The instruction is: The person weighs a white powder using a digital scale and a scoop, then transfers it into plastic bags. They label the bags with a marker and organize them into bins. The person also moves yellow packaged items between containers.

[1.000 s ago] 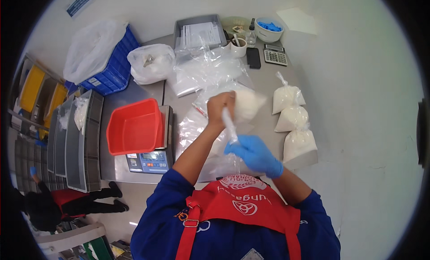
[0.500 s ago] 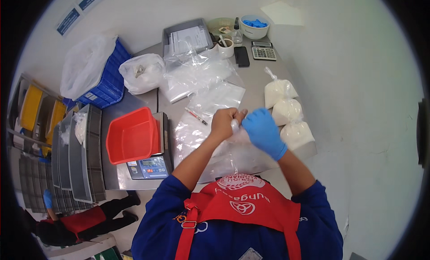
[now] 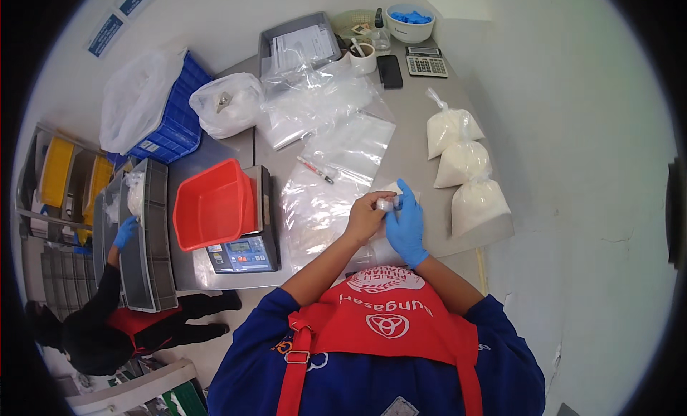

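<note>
My bare left hand (image 3: 366,217) is closed around the twisted neck of a clear plastic bag (image 3: 387,203) above the near part of the table. My right hand (image 3: 405,230), in a blue glove, presses its fingers on the same neck from the right, its index finger pointing up. Most of this bag is hidden under my hands. To the right stand three tied clear bags of pale powder (image 3: 464,164) in a row. Flat clear plastic bags (image 3: 315,215) lie left of my hands, with a marker pen (image 3: 315,170) on them.
A red basin (image 3: 213,205) sits on a digital scale (image 3: 245,254) at left. Behind are an open white bag (image 3: 227,104), a grey tray (image 3: 300,40), a phone (image 3: 390,71) and a calculator (image 3: 426,62). A co-worker (image 3: 107,316) stands by grey crates (image 3: 147,237).
Both hands have drawn nearer to me, and the right fingers have loosened from a fist, with the index finger now raised. The co-worker has reached up to the grey crates.
</note>
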Tool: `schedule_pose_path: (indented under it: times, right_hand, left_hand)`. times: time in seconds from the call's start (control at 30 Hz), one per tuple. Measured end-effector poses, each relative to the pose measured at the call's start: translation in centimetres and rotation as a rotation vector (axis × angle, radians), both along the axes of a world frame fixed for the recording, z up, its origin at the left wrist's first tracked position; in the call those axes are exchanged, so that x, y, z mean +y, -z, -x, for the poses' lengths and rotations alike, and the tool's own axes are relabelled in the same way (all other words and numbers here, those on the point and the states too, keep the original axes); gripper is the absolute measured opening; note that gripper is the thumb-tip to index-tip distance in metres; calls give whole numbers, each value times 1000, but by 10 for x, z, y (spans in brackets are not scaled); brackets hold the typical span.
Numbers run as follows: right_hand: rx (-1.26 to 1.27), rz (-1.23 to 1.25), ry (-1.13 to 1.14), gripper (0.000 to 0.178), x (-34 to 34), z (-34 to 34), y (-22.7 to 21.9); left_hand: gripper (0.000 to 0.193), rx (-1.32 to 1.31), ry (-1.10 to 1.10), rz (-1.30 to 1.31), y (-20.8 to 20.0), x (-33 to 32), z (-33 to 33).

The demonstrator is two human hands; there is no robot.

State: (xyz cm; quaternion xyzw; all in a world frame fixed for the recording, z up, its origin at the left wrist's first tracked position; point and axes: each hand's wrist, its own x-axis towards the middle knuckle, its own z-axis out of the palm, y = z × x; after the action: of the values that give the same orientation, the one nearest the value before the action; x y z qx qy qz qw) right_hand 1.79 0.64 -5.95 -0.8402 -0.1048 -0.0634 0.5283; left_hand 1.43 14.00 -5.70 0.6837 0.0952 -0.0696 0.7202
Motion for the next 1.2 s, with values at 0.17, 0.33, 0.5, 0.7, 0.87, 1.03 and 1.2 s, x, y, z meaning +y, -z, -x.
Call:
schedule_pose_path:
  times: [0.17, 0.33, 0.5, 0.7, 0.87, 1.03, 1.2]
  right_hand:
    - [154, -239, 16, 55, -6, -9, -3]
    - [120, -5, -71, 28, -28, -21, 4]
    - [-116, 57, -291, 20, -30, -16, -22]
    - [259, -313, -130, 9, -36, -12, -1]
    - [32, -264, -154, 8, -34, -15, -28]
    - [-82, -99, -350, 9, -76, -23, -67]
    - [-181, 588, -17, 66, -190, -16, -59]
  left_hand:
    - [14, -53, -187, 49, 13, -18, 10]
    - [21, -6, -71, 49, 19, -9, 5]
    - [24, 66, -6, 121, 12, -6, 7]
    - [18, 53, -12, 271, -4, -15, 14]
    - [12, -198, 246, -145, 7, -14, 23]
    - [13, -13, 149, 88, -19, -20, 24]
    - [18, 54, 231, 129, -53, -11, 40]
